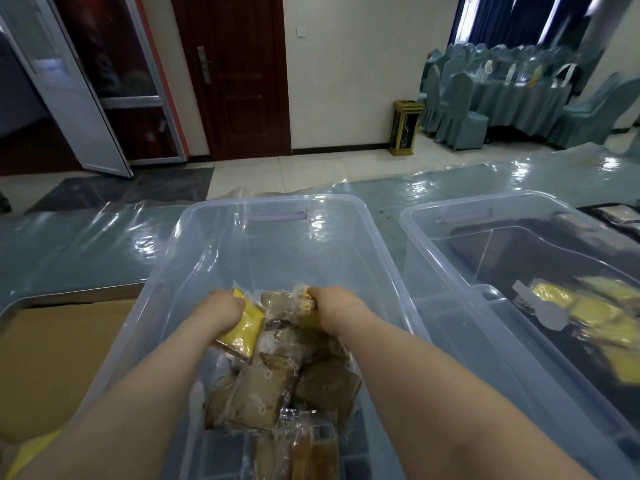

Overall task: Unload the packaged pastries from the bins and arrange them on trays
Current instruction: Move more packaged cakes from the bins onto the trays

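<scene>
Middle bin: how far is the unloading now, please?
Done: some yellow packs seem laid out on the dark tray at right. In hand: left hand grips a yellow pack, right hand a second pack, both in the bin. Left: many brown packs remain there.

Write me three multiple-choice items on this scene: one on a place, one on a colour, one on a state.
1. Where do the brown pastry packets lie?
A. In the middle clear bin
B. On the floor by the door
C. On the covered chairs

2. What colour is the packet in the left hand?
A. Blue
B. Yellow
C. Green

3. What is the right hand doing?
A. Resting flat on the rim
B. Hanging idle outside the bin
C. Gripping a wrapped pastry

Answers:
1 A: they are heaped between the forearms inside that bin.
2 B: its wrapper shows bright yellow beside the fingers.
3 C: its fingers curl round the wrapper.
</scene>
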A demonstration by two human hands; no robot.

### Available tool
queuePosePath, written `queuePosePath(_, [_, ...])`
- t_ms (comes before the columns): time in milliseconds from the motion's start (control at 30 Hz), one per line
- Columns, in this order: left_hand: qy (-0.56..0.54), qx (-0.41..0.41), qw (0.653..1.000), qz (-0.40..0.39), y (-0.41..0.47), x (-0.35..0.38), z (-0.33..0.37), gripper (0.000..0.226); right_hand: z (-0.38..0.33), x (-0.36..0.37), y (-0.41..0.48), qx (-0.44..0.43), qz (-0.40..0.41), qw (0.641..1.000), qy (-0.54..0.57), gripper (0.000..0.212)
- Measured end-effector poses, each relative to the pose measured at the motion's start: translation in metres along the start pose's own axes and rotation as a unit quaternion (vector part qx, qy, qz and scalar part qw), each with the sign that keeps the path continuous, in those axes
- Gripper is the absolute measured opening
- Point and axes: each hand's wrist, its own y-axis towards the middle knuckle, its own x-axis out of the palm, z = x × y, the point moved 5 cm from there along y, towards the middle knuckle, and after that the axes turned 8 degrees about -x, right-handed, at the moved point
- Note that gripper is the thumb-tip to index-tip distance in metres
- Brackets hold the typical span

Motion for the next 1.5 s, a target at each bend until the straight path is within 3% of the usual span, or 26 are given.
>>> queuePosePath(167, [-0.022,0.026,0.999,0.027,-0.011,-0.025,0.013,0.036,-0.005,-0.020,-0.014,0.001,0.077,0.995,0.058,0.048])
queuePosePath(367, [-0.096,0.081,0.983,0.137,-0.039,-0.089,0.018,0.030,-0.020,-0.053,-0.042,-0.038,0.172,0.978,0.109,0.086])
queuePosePath(600, [-0.261,0.142,0.925,0.238,-0.081,-0.153,-0.022,0.018,-0.054,-0.079,-0.081,-0.106,0.315,0.913,0.238,0.077])
queuePosePath(767, [-0.378,0.167,0.868,0.276,-0.107,-0.183,-0.082,0.017,-0.105,-0.090,-0.102,-0.144,0.359,0.872,0.299,0.073])
queuePosePath(900, [-0.446,0.170,0.829,0.293,-0.122,-0.186,-0.149,0.019,-0.175,-0.084,-0.104,-0.186,0.343,0.861,0.327,0.069])
queuePosePath(1000, [-0.492,0.124,0.815,0.279,-0.119,-0.177,-0.213,0.018,-0.236,-0.066,-0.100,-0.214,0.329,0.857,0.334,0.068])
queuePosePath(1200, [-0.519,0.058,0.818,0.239,-0.095,-0.158,-0.334,0.019,-0.348,-0.016,-0.082,-0.260,0.267,0.892,0.255,0.075])
queuePosePath(1367, [-0.543,-0.001,0.822,0.171,-0.075,-0.096,-0.401,0.013,-0.378,0.060,-0.060,-0.206,0.208,0.928,0.229,0.074])
queuePosePath(1500, [-0.517,-0.080,0.846,0.099,-0.073,-0.017,-0.434,0.015,-0.377,0.143,-0.046,-0.130,0.134,0.970,0.156,0.086])
